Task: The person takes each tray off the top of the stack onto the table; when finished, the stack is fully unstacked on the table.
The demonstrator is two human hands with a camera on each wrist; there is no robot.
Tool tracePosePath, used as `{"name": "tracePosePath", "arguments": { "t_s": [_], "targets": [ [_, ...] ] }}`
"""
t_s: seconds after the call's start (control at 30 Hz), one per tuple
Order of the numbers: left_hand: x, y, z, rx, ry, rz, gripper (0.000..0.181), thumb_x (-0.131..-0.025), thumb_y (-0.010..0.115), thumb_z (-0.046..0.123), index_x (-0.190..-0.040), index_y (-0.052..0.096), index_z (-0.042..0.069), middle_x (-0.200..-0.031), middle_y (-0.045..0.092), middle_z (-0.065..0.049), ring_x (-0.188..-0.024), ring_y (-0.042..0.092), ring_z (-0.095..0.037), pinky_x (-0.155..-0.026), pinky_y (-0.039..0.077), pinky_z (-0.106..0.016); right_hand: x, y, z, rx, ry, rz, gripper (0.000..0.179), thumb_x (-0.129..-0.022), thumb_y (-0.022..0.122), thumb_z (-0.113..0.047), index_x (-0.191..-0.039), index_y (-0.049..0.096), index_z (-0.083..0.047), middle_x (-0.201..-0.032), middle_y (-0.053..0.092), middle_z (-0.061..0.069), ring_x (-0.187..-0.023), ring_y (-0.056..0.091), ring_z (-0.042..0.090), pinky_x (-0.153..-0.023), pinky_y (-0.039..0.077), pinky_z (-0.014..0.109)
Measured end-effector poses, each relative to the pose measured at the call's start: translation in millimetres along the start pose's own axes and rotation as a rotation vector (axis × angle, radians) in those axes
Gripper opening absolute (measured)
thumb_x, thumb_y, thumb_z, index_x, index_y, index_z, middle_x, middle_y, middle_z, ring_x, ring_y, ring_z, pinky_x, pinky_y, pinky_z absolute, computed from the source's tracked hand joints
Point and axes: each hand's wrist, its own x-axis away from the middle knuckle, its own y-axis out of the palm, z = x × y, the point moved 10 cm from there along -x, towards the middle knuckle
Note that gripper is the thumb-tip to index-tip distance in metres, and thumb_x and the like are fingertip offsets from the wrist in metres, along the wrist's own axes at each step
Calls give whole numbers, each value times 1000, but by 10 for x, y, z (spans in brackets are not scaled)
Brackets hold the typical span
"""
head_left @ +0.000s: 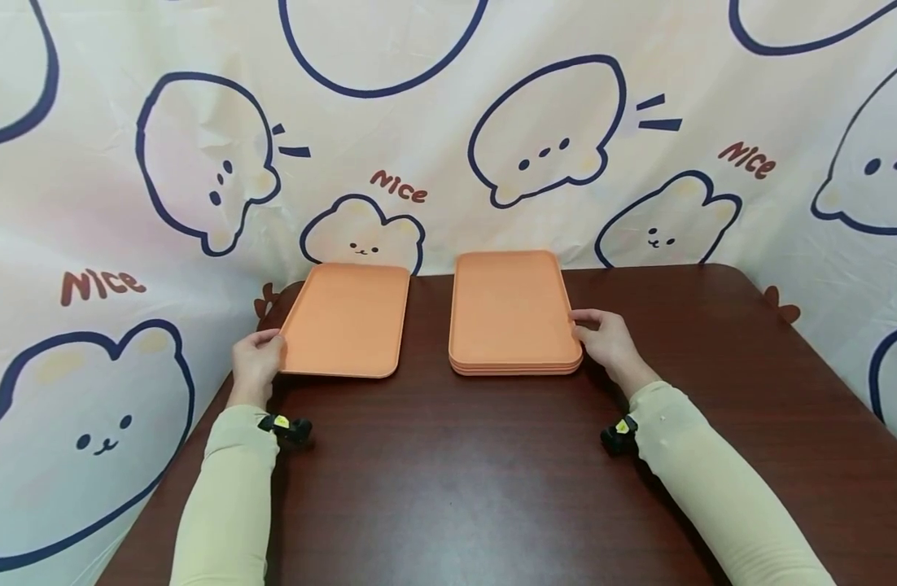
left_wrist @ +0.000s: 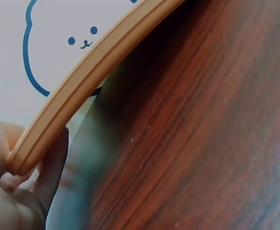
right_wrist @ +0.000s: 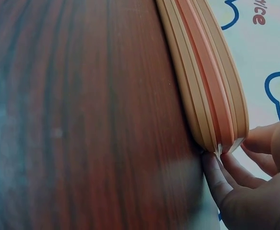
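Observation:
A flat, shallow orange tray (head_left: 346, 321) with rounded corners stands at the back left. My left hand (head_left: 256, 362) grips its left edge, with the thumb at the upper side and a finger beneath. In the left wrist view, a gap shows between this tray's rim (left_wrist: 77, 81) and the table. To the right lies a stack of several matching trays (head_left: 513, 313), edges aligned. My right hand (head_left: 606, 338) touches the stack's right side. In the right wrist view, its fingertips (right_wrist: 215, 167) spread across the layered rims (right_wrist: 204, 76) near a corner.
A dark brown wooden table (head_left: 448, 480) spans the scene. Behind it hangs a pale cloth (head_left: 434, 146) with cartoon bear outlines, meeting the table's back edge close behind the trays. Small black wrist cameras (head_left: 619, 435) sit at both sleeves.

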Motion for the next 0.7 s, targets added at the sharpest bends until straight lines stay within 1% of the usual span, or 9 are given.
{"name": "tracePosePath", "arguments": {
  "t_s": [0.1,0.17,0.33,0.43,0.5,0.57,0.63,0.7],
  "targets": [
    [-6,2,-52,24,-33,17,44,-110,55,20,-150,62,4,-122,63,-7,-91,60,-9,-69,50,-17,0,8,5,-8,-5,-5,44,-112,52,-9,-155,57,-4,-169,43,21,-148,48,34,-119,50,49],
    [-14,18,-87,50,-53,16,44,-110,53,19,-152,60,7,-121,62,-4,-93,60,-10,-70,51,-17,4,8,2,-9,-10,-5,44,-111,52,-9,-155,57,-4,-168,44,20,-147,49,34,-119,50,49],
    [-31,47,-158,97,-96,7,46,-114,45,15,-159,56,17,-121,57,2,-103,58,-11,-80,50,-21,23,10,-6,-18,-9,-4,45,-111,53,-9,-155,57,-4,-168,45,20,-147,50,32,-118,50,49],
    [-42,33,-180,107,-108,22,47,-115,40,14,-160,54,19,-131,55,-1,-114,57,-16,-91,51,-26,26,14,-8,-23,-5,-6,45,-111,53,-9,-156,57,-4,-168,45,19,-147,51,33,-119,50,49],
    [-50,19,-194,114,-112,33,48,-116,38,14,-161,54,20,-142,54,-7,-125,56,-21,-98,51,-30,25,14,-9,-24,-6,-6,45,-111,53,-9,-156,57,-4,-168,45,20,-147,50,33,-119,50,49],
    [-56,10,-204,123,-115,38,49,-115,37,13,-161,54,21,-155,49,-11,-137,53,-25,-103,49,-30,27,11,-11,-25,-10,-4,45,-111,53,-8,-156,57,-4,-168,45,20,-147,51,34,-119,50,49],
    [-55,4,-212,132,-117,35,49,-115,37,11,-160,56,20,-164,45,-12,-146,48,-26,-103,48,-27,31,9,-11,-22,-13,-1,45,-111,53,-8,-156,56,-3,-168,45,21,-148,50,34,-119,49,49],
    [-51,-1,-218,134,-118,35,49,-114,38,10,-157,59,19,-164,48,-9,-148,46,-25,-97,49,-24,35,10,0,-22,-12,-1,45,-111,53,-9,-156,56,-3,-168,45,21,-148,50,35,-120,49,49]
  ]
}}
